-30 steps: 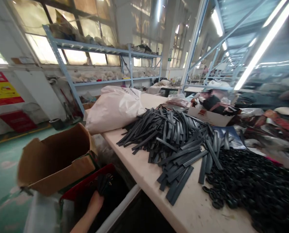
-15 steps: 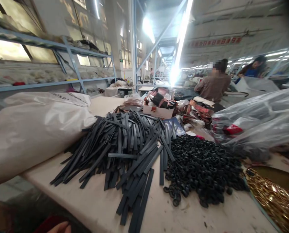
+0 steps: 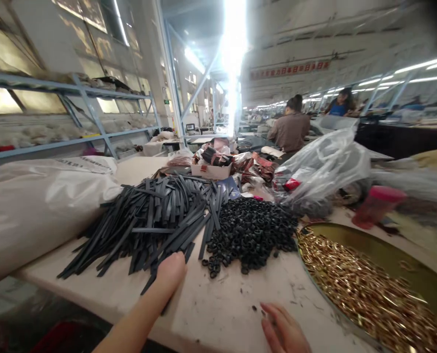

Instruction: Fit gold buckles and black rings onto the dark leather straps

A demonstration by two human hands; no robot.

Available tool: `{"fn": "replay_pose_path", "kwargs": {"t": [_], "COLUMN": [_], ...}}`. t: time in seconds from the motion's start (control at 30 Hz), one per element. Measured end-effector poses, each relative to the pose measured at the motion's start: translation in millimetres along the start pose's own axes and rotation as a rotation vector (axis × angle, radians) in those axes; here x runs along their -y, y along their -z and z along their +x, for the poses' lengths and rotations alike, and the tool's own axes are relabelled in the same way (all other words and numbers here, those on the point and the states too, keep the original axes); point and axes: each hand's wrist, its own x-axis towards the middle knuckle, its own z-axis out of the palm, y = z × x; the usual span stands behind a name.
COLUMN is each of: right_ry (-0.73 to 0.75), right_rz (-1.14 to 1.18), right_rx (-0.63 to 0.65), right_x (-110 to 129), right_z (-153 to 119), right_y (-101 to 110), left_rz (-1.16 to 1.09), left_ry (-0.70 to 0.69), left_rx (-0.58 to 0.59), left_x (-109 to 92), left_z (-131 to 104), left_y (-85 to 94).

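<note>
Covering part of the near end of a heap of flat, dark-grey strips [image 3: 159,208], the left hand [image 3: 172,268] has its back up and fingers hidden; whether it grips any cannot be told. The right hand [image 3: 283,329] is at or just above the pale counter [image 3: 226,304], fingers loosely curled, partly open, nothing visible in them. Beyond lies a mound of small black rings [image 3: 251,228]; rightward, a rounded olive-gold tray [image 3: 354,238] holds shiny gold metal pieces [image 3: 365,291]. A bulging white plastic sack [image 3: 45,206] flanks the strips.

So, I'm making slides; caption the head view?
Left hand at dark strips, right hand in front of black rings.
</note>
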Motion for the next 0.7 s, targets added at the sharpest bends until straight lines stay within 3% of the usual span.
{"fn": "replay_pose_path", "kwargs": {"t": [0.07, 0.17, 0.3, 0.4, 0.57, 0.7], "right_ry": [-0.050, -0.060, 0.009, -0.011, -0.067, -0.144], "right_rz": [0.106, 0.064, -0.025, -0.027, 0.090, 0.267], "right_rx": [0.024, 0.107, 0.164, 0.162, 0.162, 0.183], "right_x": [13.1, 26.4, 35.7, 40.7, 45.3, 45.1], "right_z": [7.9, 30.5, 69.6, 90.9, 98.7, 83.6], "right_y": [10.2, 17.3, 6.9, -5.4, -7.6, 13.3], "left_rz": [0.000, -0.032, -0.127, -0.245, -0.576, -0.899], "left_ry": [0.013, 0.038, 0.087, 0.095, -0.035, -0.159], "left_rx": [0.003, 0.001, 0.018, 0.027, 0.039, 0.259], "left_x": [-0.4, -5.6, -10.5, -13.2, -41.6, -82.1], "left_z": [-0.9, -4.4, -7.5, -15.2, -60.4, -107.3], "left_y": [-1.2, -3.7, -0.4, 13.4, 33.6, 23.2]}}
